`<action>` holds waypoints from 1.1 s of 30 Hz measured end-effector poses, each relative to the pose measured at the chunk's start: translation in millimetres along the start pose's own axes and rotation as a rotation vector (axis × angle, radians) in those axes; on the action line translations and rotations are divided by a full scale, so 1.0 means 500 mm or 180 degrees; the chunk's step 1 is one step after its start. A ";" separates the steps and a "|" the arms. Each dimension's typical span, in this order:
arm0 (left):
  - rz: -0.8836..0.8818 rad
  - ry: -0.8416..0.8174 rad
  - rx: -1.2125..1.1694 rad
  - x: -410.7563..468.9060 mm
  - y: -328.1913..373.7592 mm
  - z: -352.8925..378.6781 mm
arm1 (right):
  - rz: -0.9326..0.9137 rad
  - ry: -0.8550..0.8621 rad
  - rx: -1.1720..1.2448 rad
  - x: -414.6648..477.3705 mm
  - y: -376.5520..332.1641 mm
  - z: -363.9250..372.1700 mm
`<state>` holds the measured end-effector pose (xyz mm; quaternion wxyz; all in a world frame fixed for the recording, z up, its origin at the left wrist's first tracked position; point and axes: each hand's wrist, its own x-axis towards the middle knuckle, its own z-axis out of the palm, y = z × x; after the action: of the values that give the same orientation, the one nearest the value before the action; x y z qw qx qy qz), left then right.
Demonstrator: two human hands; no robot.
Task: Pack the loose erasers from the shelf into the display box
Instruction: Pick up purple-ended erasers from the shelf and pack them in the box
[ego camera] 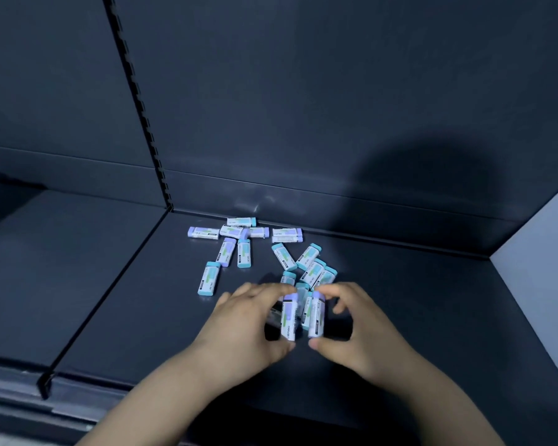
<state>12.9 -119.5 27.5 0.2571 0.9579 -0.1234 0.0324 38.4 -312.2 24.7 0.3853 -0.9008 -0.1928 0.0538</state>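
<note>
Shelf [416,317]: dark, filling the lower half of the frame.
Loose erasers [244,252]: over a dozen lie scattered mid-frame, not yet packed.
Left hand [248,323]: grip curled, pinching the gathered erasers [288,317] end to end.
Right hand [364,329]: grip pinching the same bunch, lower centre.
Display box: not plainly visible; cannot tell.
Progress: seemingly early; most remains.

White paper-sleeved erasers [244,252] with teal or lilac ends, lying on the dark shelf [110,284] in front of its back wall [303,123]. Each sleeve carries dark printed lines and a green band, too small and blurred to read. Of the two lilac-capped erasers [288,317] farthest from that wall, one bears a short dark word near its lower end, but the letters cannot be made out. No text, number or sign is legible.
</note>
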 end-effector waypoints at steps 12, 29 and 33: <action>0.0185 0.0196 0.0193 -0.040 -0.166 -0.112 | -0.0207 0.0008 -0.0524 0.090 -0.161 0.132; 0.0444 0.0012 0.0451 -0.161 -0.539 -0.343 | -0.0182 0.0343 -0.0776 0.205 -0.470 0.463; 0.0498 0.0298 0.0436 -0.183 -0.553 -0.337 | -0.0175 0.0225 -0.0695 0.209 -0.483 0.481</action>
<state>-5.4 216.5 27.6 0.1931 0.9582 -0.1831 0.1054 1.7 42.2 35.3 0.2927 -0.9332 -0.2084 -0.0100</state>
